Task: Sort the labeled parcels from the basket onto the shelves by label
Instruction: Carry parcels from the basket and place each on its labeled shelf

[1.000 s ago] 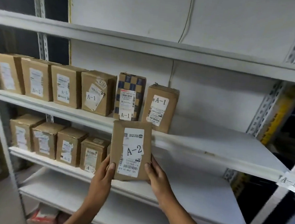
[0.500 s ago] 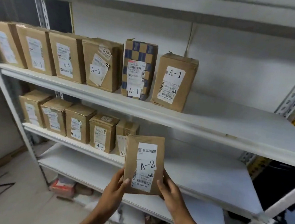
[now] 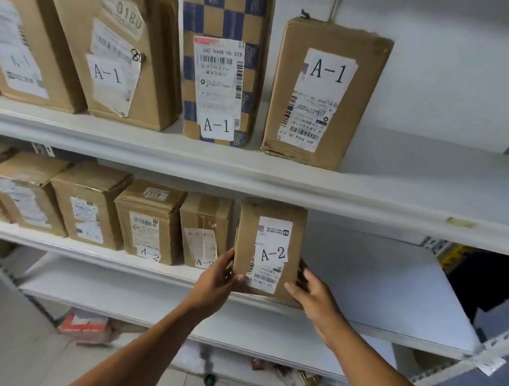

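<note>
A-2 parcel (image 3: 268, 251), gripped between left hand (image 3: 214, 281) and right hand (image 3: 312, 293), has descended onto the A-2 shelf (image 3: 393, 282); placement nearly complete.

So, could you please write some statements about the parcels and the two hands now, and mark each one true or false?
1. Both hands, left hand and right hand, hold the brown cardboard parcel labelled A-2. True.
2. This parcel is at the upper white shelf. False: it is at the lower white shelf, right of the other A-2 boxes.
3. The blue-and-brown chequered box carries an A-1 label. True.
4. The held parcel lies flat, label down. False: it stands upright, label facing the camera.
</note>
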